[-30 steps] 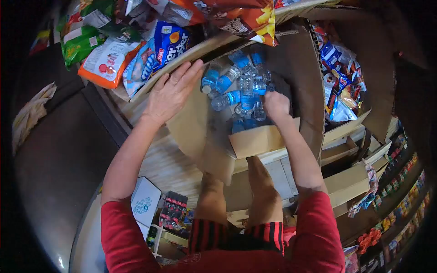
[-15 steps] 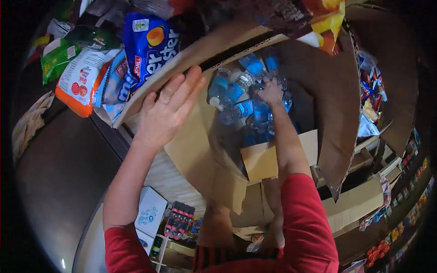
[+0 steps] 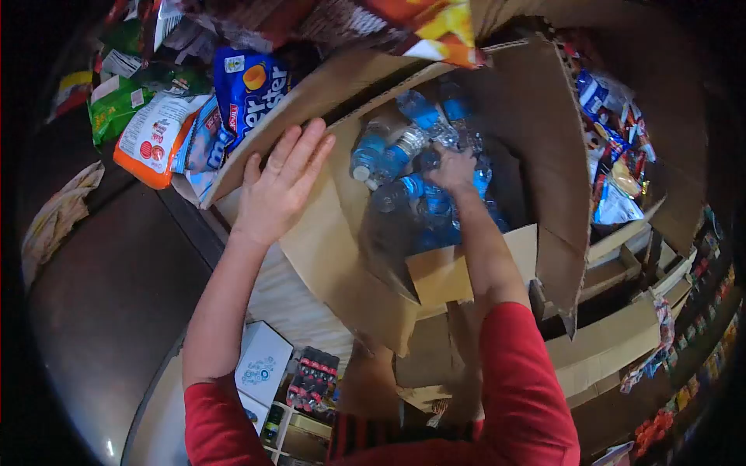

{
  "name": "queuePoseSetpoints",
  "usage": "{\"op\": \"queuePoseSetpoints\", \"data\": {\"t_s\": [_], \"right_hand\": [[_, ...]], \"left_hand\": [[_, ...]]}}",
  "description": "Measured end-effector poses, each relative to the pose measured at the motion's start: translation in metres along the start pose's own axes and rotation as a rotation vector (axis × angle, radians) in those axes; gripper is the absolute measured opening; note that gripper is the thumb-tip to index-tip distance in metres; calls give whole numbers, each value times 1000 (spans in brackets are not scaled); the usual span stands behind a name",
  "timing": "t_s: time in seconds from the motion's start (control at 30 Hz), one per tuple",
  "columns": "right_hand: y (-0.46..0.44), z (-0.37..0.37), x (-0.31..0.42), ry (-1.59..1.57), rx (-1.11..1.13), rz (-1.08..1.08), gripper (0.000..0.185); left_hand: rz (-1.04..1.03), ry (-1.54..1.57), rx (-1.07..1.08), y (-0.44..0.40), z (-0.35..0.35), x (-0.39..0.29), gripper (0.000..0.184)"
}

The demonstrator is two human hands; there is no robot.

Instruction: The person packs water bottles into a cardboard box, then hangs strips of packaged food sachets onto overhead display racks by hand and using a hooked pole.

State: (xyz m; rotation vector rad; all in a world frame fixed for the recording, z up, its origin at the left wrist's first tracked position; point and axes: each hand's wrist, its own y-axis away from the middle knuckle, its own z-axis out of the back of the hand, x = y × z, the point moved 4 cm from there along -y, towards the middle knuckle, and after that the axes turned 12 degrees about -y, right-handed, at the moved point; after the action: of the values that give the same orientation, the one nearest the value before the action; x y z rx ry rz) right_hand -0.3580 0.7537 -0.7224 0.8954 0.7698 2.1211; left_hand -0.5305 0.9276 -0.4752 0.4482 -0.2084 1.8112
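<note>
Hands apart: left hand (image 3: 284, 186) spread against cardboard (image 3: 311, 95); right hand (image 3: 453, 168) among bottles (image 3: 398, 154), fingertips obscured, grip can't be told.

Head camera: perched on the wearer's head, looking out over both arms (image 3: 221, 318) as they work!
Facing: forward and steeply down, right into the open carton (image 3: 439, 278), its bottles (image 3: 398, 155) just above centre.
Near: red sleeves (image 3: 528, 373) loom along the bottom edge, with the left hand (image 3: 280, 186) and right hand (image 3: 452, 167) farther out, both in shot!
Far: rows of packets (image 3: 688, 377) shrink off at lower right.
Lens: very wide, straight edges bowing, corners rounding off into black.
</note>
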Motion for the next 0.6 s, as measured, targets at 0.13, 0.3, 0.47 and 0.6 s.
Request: {"op": "queuePoseSetpoints", "data": {"t_s": [0.13, 0.3, 0.47, 0.6], "right_hand": [[48, 6, 24, 119, -57, 172, 64], [117, 2, 21, 46, -90, 224, 63], [181, -2, -33, -20, -226, 193, 64], [190, -2, -44, -45, -278, 156, 70]], "left_hand": [[0, 22, 23, 1, 4, 0, 51], [7, 44, 83, -11, 29, -16, 50], [-96, 117, 48, -13, 56, -59, 44], [-244, 214, 24, -27, 63, -121, 40]]}}
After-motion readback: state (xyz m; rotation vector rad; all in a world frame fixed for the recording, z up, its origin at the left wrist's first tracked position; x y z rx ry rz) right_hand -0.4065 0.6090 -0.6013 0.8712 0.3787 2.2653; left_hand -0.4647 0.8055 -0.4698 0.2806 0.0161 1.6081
